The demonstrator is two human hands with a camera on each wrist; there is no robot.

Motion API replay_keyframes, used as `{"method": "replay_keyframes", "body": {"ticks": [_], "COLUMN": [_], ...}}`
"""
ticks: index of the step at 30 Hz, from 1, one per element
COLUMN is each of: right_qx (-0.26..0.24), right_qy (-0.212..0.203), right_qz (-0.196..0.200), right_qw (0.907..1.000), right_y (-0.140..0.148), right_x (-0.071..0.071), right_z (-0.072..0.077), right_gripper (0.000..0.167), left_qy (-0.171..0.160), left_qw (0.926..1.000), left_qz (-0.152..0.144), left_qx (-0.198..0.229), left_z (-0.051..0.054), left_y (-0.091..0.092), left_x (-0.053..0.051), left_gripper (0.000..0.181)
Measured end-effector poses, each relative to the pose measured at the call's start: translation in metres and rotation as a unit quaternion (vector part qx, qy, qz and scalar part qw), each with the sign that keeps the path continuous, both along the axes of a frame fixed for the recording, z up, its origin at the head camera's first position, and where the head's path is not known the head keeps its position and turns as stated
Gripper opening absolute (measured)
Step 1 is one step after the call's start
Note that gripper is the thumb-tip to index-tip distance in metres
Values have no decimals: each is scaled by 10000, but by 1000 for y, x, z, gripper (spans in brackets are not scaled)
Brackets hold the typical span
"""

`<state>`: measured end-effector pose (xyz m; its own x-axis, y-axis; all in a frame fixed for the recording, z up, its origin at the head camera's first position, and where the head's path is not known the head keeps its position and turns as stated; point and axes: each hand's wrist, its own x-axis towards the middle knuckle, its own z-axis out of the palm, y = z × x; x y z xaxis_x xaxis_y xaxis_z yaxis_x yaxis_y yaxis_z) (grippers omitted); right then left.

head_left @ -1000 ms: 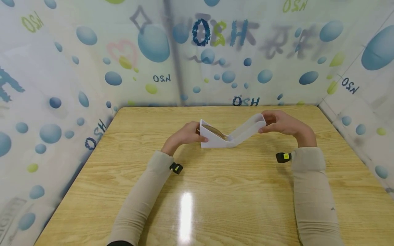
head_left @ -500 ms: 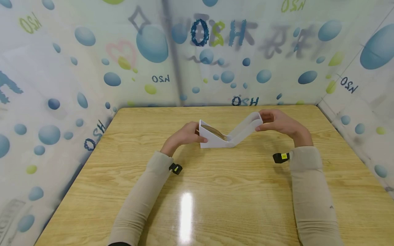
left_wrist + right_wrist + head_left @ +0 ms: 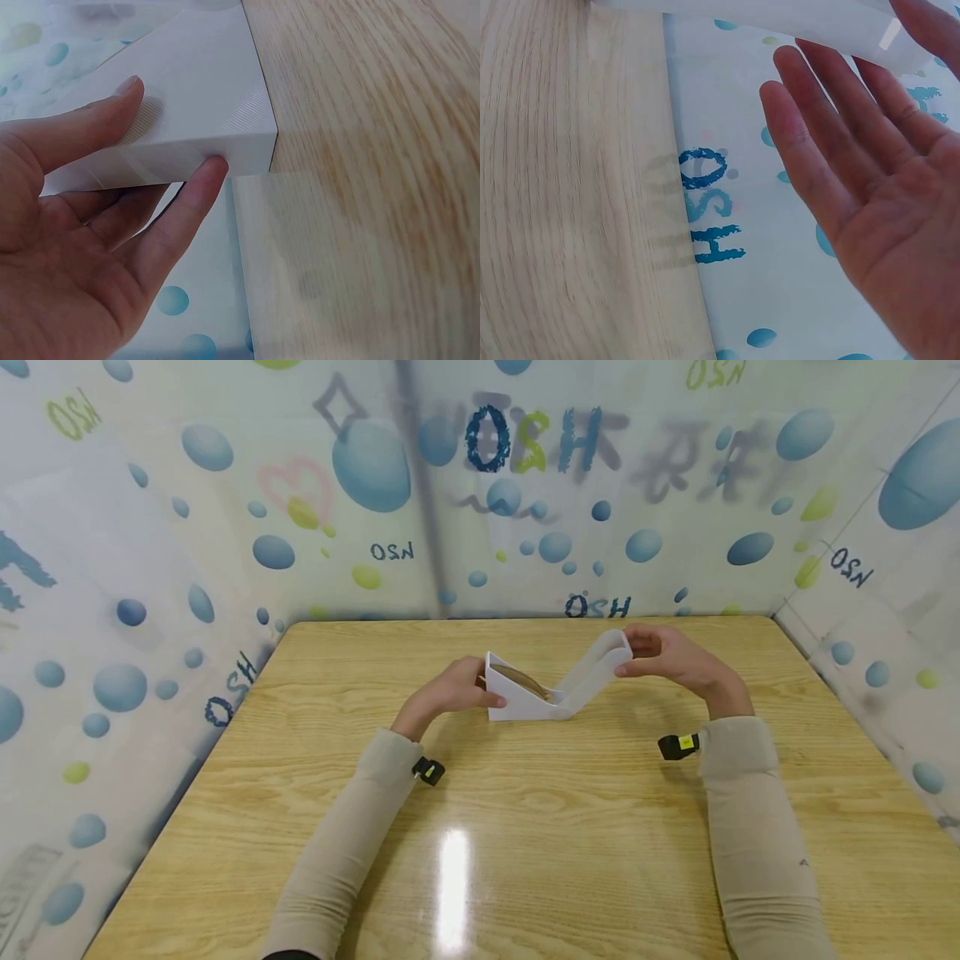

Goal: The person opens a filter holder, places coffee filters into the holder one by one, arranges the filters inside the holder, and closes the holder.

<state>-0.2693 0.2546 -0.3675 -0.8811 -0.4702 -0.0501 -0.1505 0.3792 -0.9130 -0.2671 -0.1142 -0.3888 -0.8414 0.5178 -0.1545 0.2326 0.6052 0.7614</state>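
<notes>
A white box with slanted sides sits on the table, its translucent lid raised to the right. Flat brown sheets stand inside; their kind is unclear. My left hand holds the box's left end, thumb on the near side. The left wrist view shows the thumb on the box's white side wall and a fingertip against its narrow end. My right hand holds the lid's free end between thumb and fingers. In the right wrist view, the fingers reach beneath the lid, with the thumb on its other side.
The wood-grain table runs to a back wall covered with a printed sheet of blue and green drops. A small black camera sits at the left wrist, another black camera at the right.
My right hand has moved left and slightly up, swinging the lid more upright towards the box. My left hand and the box stay in place.
</notes>
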Motion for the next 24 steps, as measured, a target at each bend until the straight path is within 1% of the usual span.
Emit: {"method": "replay_keyframes", "body": {"ticks": [6, 10, 17, 24], "right_qx": [-101, -134, -197, -193], "right_qy": [24, 54, 73, 91], "right_qz": [-23, -10, 5, 15], "right_qw": [9999, 9999, 9998, 9998], "right_y": [-4, -6, -8, -10], "right_x": [-1, 0, -1, -1], "right_z": [0, 0, 0, 1], "right_gripper": [43, 41, 36, 38], "left_qy": [7, 17, 39, -14], "left_qw": [10000, 10000, 10000, 10000], "left_qz": [-2, -7, -9, 19], "left_qx": [-53, -44, -6, -31], "left_z": [0, 1, -1, -1], "left_y": [0, 0, -1, 0], "left_x": [1, 1, -1, -1], "left_gripper": [38, 38, 38, 37]}}
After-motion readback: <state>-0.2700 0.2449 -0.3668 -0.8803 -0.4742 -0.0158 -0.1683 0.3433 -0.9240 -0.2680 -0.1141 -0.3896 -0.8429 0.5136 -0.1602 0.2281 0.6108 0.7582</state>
